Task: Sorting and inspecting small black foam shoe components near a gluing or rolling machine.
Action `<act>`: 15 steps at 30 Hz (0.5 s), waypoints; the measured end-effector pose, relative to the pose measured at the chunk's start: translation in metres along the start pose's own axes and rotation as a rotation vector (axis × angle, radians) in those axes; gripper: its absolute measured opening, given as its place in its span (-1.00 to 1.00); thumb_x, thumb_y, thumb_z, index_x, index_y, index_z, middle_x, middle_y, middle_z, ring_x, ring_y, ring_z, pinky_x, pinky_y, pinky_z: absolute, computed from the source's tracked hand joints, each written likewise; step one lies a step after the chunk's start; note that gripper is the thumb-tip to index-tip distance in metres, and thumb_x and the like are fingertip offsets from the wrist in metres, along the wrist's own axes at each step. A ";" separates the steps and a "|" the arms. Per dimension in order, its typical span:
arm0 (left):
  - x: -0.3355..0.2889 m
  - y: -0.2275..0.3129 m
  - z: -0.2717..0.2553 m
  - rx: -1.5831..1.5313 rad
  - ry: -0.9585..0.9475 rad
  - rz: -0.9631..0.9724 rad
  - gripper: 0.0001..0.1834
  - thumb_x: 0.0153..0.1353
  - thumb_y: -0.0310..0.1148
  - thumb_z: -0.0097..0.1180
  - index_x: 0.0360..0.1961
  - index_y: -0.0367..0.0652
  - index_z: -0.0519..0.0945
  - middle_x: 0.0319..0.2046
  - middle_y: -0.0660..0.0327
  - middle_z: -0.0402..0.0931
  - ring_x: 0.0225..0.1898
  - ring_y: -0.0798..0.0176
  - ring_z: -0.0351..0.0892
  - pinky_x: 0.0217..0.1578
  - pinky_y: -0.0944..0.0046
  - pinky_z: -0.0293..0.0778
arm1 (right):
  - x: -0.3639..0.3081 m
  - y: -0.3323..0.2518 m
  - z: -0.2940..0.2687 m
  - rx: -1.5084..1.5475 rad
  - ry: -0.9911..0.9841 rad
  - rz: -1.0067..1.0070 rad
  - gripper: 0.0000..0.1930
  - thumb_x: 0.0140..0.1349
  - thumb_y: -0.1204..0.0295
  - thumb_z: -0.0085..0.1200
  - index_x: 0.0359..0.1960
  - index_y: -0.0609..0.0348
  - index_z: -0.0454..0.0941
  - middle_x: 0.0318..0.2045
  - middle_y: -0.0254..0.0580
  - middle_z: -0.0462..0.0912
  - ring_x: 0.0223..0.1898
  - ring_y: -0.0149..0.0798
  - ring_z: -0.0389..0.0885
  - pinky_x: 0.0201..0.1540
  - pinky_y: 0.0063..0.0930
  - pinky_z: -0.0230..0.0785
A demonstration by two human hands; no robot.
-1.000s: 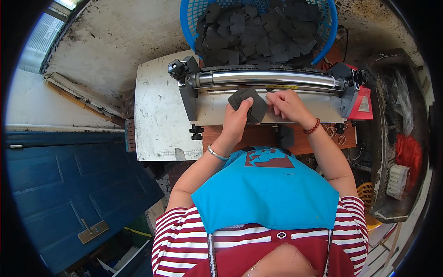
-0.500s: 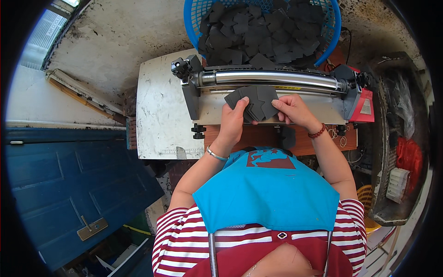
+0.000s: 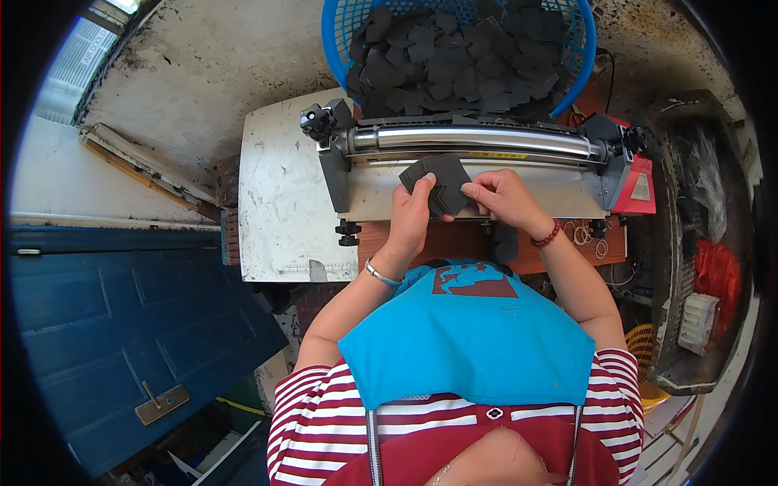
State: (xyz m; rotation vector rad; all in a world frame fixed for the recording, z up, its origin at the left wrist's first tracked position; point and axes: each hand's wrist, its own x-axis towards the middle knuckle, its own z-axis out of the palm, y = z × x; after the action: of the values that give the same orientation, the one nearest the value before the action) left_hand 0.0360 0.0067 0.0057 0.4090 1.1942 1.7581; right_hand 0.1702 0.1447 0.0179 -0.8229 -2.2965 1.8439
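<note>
My left hand (image 3: 412, 212) grips a small stack of dark grey flat pieces (image 3: 442, 182), thumb on top, fingers underneath. At the stack's right edge, my right hand (image 3: 504, 198) pinches the pieces between thumb and fingers. Both hands are just in front of a tabletop roller machine (image 3: 486, 139) with a shiny metal roller and a red right end. Behind the machine, a blue plastic basket (image 3: 590, 49) is heaped with similar dark grey pieces (image 3: 458, 61).
A white board (image 3: 284, 186) lies left of the machine. To the right stands a worn trough (image 3: 677, 324) containing a red plastic bag (image 3: 717, 275). A blue door (image 3: 121, 324) is at lower left, and a yellow basket (image 3: 642, 348) sits low on the right.
My right hand has moved left, toward my left hand. The pieces, fanned out before, now lie closer together in a more compact stack.
</note>
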 end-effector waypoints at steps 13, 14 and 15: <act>0.000 -0.001 0.001 0.026 0.036 -0.019 -0.71 0.37 -0.28 -0.12 -0.11 -0.27 0.53 -0.35 0.18 0.61 -0.41 0.34 0.61 -0.55 0.36 0.56 | 0.011 0.005 -0.025 -0.165 0.147 0.180 -0.57 0.33 0.17 0.03 -0.61 0.23 0.52 -0.77 -0.39 0.47 -0.79 -0.55 0.35 -0.70 -0.64 0.21; 0.000 -0.001 0.001 0.026 0.037 -0.018 -0.71 0.37 -0.28 -0.12 -0.11 -0.27 0.53 -0.35 0.18 0.61 -0.41 0.34 0.61 -0.55 0.36 0.56 | 0.010 0.003 -0.020 -0.165 0.146 0.179 -0.57 0.33 0.17 0.03 -0.61 0.23 0.52 -0.77 -0.39 0.47 -0.79 -0.55 0.35 -0.70 -0.64 0.21; 0.000 -0.001 0.002 0.018 0.012 -0.021 -0.70 0.37 -0.27 -0.12 -0.11 -0.27 0.53 -0.34 0.18 0.61 -0.41 0.34 0.61 -0.55 0.36 0.56 | 0.008 0.002 -0.014 -0.087 0.069 0.105 -0.59 0.33 0.18 0.03 -0.60 0.22 0.52 -0.76 -0.39 0.47 -0.78 -0.56 0.36 -0.70 -0.64 0.21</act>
State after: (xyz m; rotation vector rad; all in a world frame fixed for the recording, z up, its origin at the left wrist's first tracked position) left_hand 0.0380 0.0073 0.0058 0.3954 1.2189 1.7350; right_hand 0.1699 0.1607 0.0174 -1.0207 -2.3481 1.7349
